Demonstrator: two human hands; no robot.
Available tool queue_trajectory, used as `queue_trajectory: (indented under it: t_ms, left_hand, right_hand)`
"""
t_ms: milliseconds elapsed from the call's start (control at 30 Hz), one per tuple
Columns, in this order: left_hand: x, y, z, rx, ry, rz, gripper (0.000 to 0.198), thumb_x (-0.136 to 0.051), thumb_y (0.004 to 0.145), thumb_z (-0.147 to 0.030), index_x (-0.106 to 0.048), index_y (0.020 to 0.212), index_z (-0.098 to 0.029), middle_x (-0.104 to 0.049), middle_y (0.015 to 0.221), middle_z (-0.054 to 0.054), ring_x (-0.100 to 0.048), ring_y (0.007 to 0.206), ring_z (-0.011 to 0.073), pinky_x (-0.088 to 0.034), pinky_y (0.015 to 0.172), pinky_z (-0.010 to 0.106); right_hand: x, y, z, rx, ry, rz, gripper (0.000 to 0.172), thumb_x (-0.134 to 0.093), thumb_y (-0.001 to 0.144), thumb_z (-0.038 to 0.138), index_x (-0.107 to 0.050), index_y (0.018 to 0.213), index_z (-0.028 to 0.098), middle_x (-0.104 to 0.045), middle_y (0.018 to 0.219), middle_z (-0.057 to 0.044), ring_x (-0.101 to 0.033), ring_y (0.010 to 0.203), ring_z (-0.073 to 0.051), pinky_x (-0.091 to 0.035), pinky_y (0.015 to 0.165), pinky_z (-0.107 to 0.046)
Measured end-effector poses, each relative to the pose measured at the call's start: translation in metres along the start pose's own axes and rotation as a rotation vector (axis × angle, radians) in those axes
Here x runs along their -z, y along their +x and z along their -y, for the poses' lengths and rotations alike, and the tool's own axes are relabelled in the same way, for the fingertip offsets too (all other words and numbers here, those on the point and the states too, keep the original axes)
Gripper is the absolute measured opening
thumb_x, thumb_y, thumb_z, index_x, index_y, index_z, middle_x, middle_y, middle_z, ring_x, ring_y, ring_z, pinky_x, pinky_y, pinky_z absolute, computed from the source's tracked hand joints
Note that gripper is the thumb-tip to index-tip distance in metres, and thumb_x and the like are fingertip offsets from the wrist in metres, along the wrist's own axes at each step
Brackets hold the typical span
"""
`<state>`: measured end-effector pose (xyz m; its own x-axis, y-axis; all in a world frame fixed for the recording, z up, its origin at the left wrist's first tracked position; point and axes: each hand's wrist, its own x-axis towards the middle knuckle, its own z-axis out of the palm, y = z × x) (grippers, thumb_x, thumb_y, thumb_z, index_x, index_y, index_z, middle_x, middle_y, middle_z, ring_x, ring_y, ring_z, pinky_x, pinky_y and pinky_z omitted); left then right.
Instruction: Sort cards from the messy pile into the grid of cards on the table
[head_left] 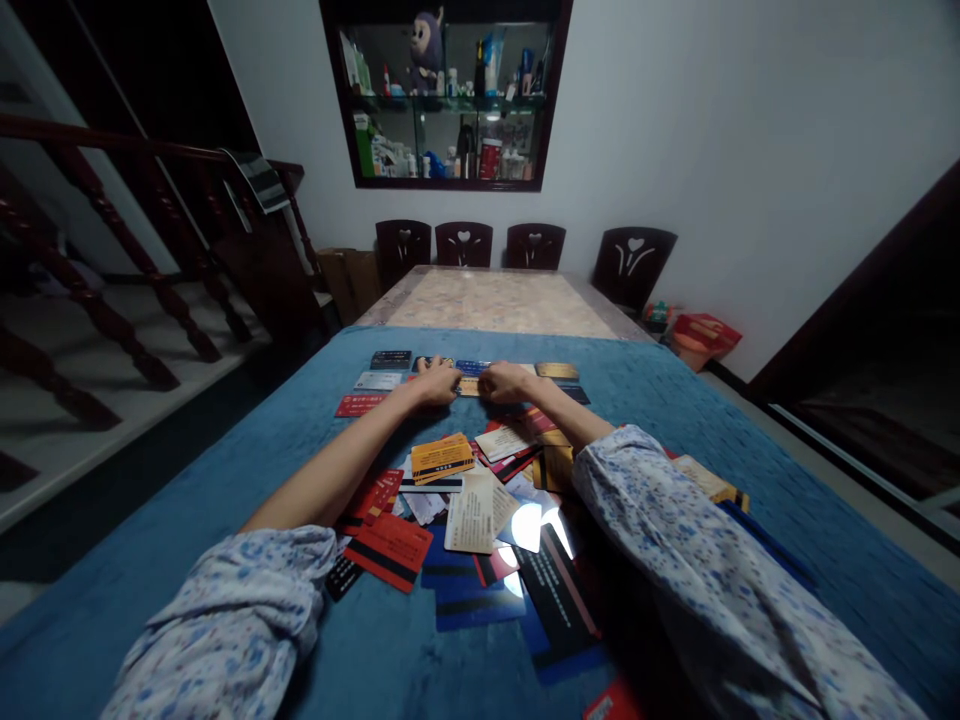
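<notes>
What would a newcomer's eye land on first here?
The jumbled heap of bright cards on the blue cloth, between the forearms, with white glare right of its middle. Next, just beyond the heap, the left hand and right hand close together at neater rows of cards. Then the purple plush toy on the wall cabinet's top shelf.
</notes>
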<state>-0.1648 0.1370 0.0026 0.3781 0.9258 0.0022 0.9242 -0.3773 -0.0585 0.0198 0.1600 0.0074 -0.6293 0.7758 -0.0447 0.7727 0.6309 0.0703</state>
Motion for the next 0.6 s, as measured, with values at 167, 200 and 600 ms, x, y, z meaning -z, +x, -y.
queue_trajectory:
  t_ms: [167, 200, 600]
  left_hand:
    - [0.001, 0.001, -0.001, -0.019, 0.018, 0.018, 0.030, -0.055, 0.073, -0.015, -0.068, 0.099, -0.020, -0.060, 0.114, 0.015, -0.045, 0.117, 0.0367, -0.034, 0.096, 0.060]
    - [0.001, 0.001, -0.001, -0.024, 0.025, 0.023, 0.031, -0.055, 0.072, -0.014, -0.068, 0.100, -0.019, -0.060, 0.115, 0.016, -0.045, 0.118, 0.0372, -0.034, 0.096, 0.061]
    - [0.005, -0.015, -0.005, -0.079, 0.088, -0.051, 0.033, -0.052, 0.077, -0.015, -0.068, 0.106, -0.021, -0.065, 0.113, 0.014, -0.045, 0.117, 0.0352, -0.033, 0.097, 0.058]
  right_hand:
    - [0.004, 0.001, 0.004, -0.019, -0.001, 0.012, 0.030, -0.058, 0.085, 0.027, -0.075, 0.107, 0.016, -0.075, 0.108, -0.015, -0.070, 0.096, -0.024, -0.048, 0.075, -0.025]
    - [0.006, 0.000, 0.006, -0.022, -0.005, 0.017, 0.030, -0.057, 0.086, 0.027, -0.075, 0.106, 0.016, -0.075, 0.108, -0.016, -0.070, 0.096, -0.025, -0.048, 0.075, -0.025]
    - [0.017, -0.005, 0.015, -0.047, -0.064, 0.056, 0.036, -0.057, 0.085, 0.026, -0.074, 0.114, 0.014, -0.072, 0.115, -0.019, -0.067, 0.108, -0.030, -0.051, 0.082, -0.031]
